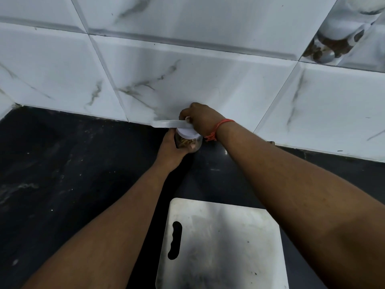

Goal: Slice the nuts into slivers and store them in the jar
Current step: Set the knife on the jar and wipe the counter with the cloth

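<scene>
Dark tabletop (62, 163) under tiled wall: jar (188, 142) stands upright beyond the board (220, 247). Left hand (171, 150) grips its side; right hand (201, 119), directly above, pinches a white blade (170, 123) over the lid (187, 132).

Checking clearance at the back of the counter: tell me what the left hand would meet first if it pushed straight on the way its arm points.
The clear jar with the white lid, which the left hand already grips. Beyond it, probably the white marble-look wall tiles; depth is unclear.
</scene>
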Demonstrator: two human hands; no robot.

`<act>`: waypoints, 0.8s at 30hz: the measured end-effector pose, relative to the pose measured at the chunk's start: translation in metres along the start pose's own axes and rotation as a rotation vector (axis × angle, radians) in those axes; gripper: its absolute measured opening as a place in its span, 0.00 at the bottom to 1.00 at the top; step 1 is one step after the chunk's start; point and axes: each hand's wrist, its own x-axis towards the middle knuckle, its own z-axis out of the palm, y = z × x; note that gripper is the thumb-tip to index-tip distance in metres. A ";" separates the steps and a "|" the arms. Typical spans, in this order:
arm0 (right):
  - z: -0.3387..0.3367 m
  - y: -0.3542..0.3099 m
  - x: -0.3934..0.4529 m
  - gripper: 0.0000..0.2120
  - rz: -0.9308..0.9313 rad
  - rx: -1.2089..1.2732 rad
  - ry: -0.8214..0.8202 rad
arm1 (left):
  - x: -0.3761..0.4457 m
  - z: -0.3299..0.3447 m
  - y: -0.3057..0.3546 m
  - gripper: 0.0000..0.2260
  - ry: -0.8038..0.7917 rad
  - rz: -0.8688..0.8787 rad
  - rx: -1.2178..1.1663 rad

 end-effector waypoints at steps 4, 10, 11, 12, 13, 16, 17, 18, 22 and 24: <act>0.011 0.002 -0.002 0.14 0.004 -0.002 0.100 | 0.001 0.001 -0.001 0.36 -0.008 0.014 -0.016; 0.026 -0.003 -0.007 0.10 0.003 -0.040 0.246 | -0.001 0.000 -0.002 0.37 -0.010 0.031 -0.037; 0.029 -0.004 -0.007 0.11 0.012 -0.042 0.269 | -0.001 0.000 -0.001 0.37 -0.010 0.035 -0.037; 0.031 -0.005 -0.007 0.11 0.022 -0.046 0.288 | -0.001 0.000 -0.001 0.37 -0.011 0.040 -0.035; 0.033 -0.006 -0.007 0.11 0.031 -0.050 0.310 | 0.000 0.001 -0.001 0.37 -0.009 0.042 -0.035; 0.035 -0.011 -0.005 0.12 0.072 -0.045 0.356 | 0.002 0.000 -0.002 0.36 -0.002 0.045 -0.016; 0.035 -0.013 -0.004 0.12 0.083 -0.055 0.355 | 0.003 0.000 -0.002 0.36 0.000 0.048 -0.011; 0.035 -0.015 -0.003 0.12 0.093 -0.068 0.351 | 0.003 0.000 -0.003 0.36 0.000 0.048 -0.003; 0.038 -0.021 0.001 0.12 0.112 -0.078 0.355 | 0.003 0.002 -0.003 0.35 0.007 0.042 0.017; 0.038 -0.024 0.005 0.13 0.121 -0.082 0.359 | 0.004 0.002 -0.003 0.35 0.006 0.039 0.017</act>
